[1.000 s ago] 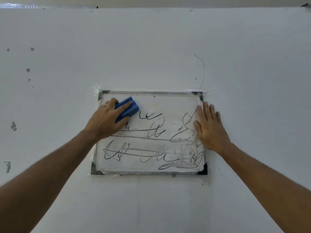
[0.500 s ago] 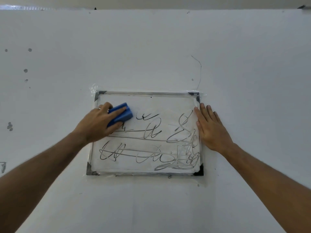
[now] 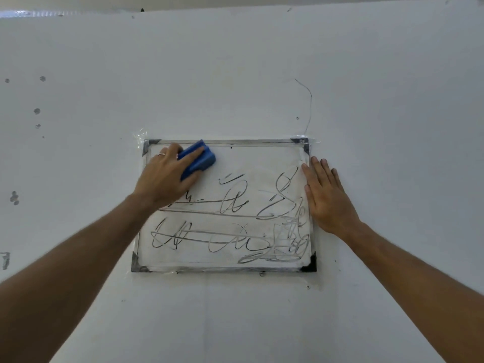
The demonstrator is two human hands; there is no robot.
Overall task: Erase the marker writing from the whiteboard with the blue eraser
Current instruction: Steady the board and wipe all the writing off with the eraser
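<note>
Eraser [image 3: 200, 159] pressed on whiteboard [image 3: 251, 163] near its top left corner. Your left hand [image 3: 163, 180] grips it, fingers curled over top. Writing [image 3: 235, 221] covers middle and bottom. Your right hand [image 3: 327, 197] flat, fingers straight, on right frame edge and wall [image 3: 235, 74].

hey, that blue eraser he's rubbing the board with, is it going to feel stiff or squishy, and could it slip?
The eraser looks like a foam block, so probably light and slightly squishy. The left hand wraps it with fingers on top, so slipping seems unlikely. Pressed flat on the whiteboard, it should slide rather than roll.
</note>
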